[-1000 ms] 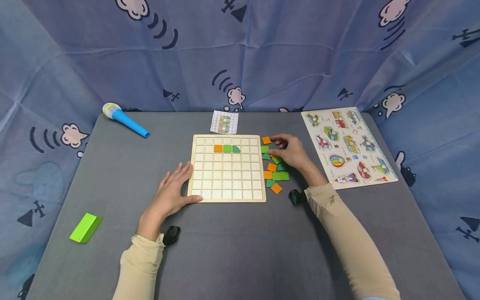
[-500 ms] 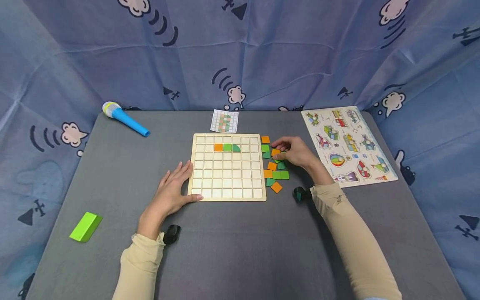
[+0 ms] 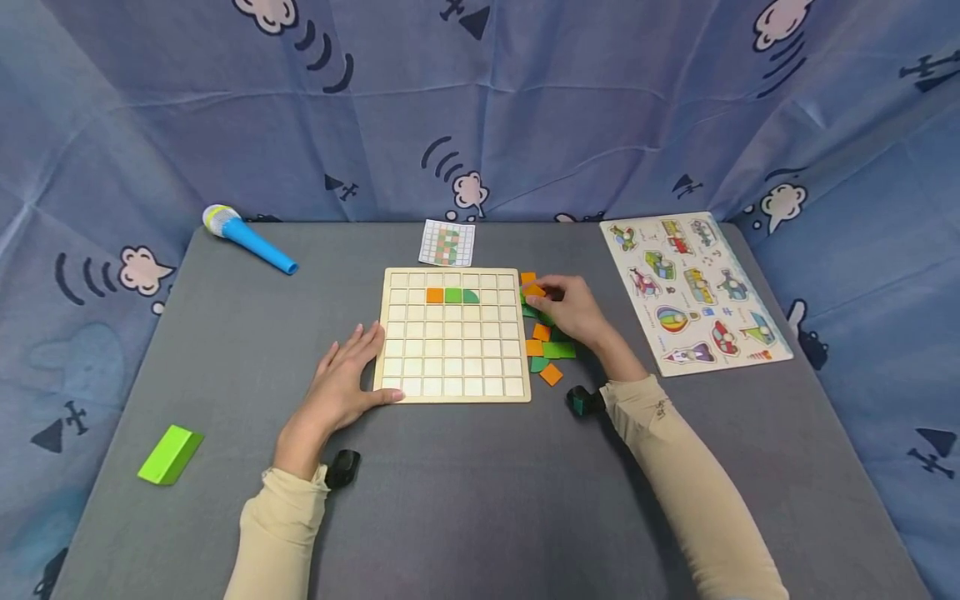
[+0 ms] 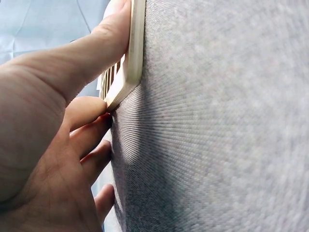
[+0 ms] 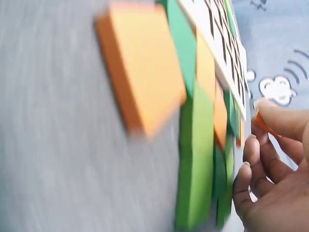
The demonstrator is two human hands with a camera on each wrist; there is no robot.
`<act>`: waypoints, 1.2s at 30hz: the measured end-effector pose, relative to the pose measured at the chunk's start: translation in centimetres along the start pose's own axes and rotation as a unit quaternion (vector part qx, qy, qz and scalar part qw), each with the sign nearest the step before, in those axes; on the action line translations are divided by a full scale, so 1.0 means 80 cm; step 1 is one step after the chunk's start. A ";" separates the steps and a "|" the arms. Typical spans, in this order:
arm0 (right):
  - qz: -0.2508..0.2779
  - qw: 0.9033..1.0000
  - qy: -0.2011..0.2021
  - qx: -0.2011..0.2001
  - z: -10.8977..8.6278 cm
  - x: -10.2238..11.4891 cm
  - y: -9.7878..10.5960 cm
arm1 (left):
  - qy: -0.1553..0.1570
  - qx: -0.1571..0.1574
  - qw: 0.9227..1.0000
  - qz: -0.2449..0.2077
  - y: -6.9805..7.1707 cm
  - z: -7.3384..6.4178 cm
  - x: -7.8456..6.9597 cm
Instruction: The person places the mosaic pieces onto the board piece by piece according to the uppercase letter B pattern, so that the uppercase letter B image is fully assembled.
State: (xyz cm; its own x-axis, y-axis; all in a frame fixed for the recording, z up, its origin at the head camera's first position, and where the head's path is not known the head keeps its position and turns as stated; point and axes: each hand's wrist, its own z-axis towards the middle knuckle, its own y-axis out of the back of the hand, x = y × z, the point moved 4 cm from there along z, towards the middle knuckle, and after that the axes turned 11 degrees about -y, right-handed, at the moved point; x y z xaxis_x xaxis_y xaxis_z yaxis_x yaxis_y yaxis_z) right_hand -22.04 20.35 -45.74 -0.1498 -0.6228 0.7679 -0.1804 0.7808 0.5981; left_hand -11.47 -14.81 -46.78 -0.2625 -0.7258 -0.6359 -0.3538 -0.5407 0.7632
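Note:
My left hand (image 3: 342, 383) lies spread at the near-left corner of the wooden grid board (image 3: 454, 393). In the left wrist view the thumb (image 4: 104, 41) rests on the board's edge, and the forefinger touches its corner. Three tiles sit in a row on the board: an orange square (image 3: 435, 296), a green square (image 3: 453, 296) and a dark green quarter-round (image 3: 470, 297). Between thumb and forefinger my right hand (image 3: 573, 310) pinches an orange square tile (image 3: 535, 290) by the board's right edge. In the right wrist view that tile (image 5: 264, 123) shows above the table.
Loose orange (image 3: 551, 375) and green (image 3: 558, 350) tiles lie right of the board, partly under my right hand. Behind the board is a pattern card (image 3: 447, 243). A picture puzzle board (image 3: 697, 292), toy microphone (image 3: 251, 240) and green block (image 3: 170, 455) stand farther out.
My right hand has picked an orange square tile from the pile and carried it left, towards the board. The left hand has stayed where it was.

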 end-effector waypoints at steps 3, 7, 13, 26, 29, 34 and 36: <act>0.022 1.000 0.011 0.004 -0.002 0.010 -0.013 | 0.001 -0.001 1.000 -0.002 0.000 -0.001 0.000; 0.047 0.999 0.016 0.006 -0.005 0.021 -0.028 | 0.002 -0.001 1.000 -0.004 0.000 -0.001 0.000; 0.046 0.998 0.022 0.028 -0.010 0.036 -0.044 | 0.004 0.001 1.000 0.000 0.001 -0.001 0.001; 0.023 0.999 0.017 0.028 -0.002 0.058 -0.075 | 0.005 0.000 1.000 -0.003 0.000 -0.001 0.001; 0.016 0.999 0.024 0.024 0.001 0.061 -0.079 | 0.003 -0.003 1.000 -0.002 0.000 -0.001 0.001; -0.001 1.000 0.014 0.026 0.003 0.065 -0.078 | 0.001 -0.004 1.000 -0.001 0.000 -0.001 0.000; -0.005 1.000 0.003 0.030 0.003 0.066 -0.077 | 0.001 -0.004 1.000 -0.001 0.000 -0.001 0.001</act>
State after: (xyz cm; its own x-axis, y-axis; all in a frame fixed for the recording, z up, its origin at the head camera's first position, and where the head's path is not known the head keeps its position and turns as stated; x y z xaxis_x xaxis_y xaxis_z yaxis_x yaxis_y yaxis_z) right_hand -21.96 12.23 -45.47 -0.1413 -0.6298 0.7638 -0.2394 0.7704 0.5909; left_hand -11.44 -14.90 -46.85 -0.2602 -0.7253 -0.6374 -0.3474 -0.5456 0.7627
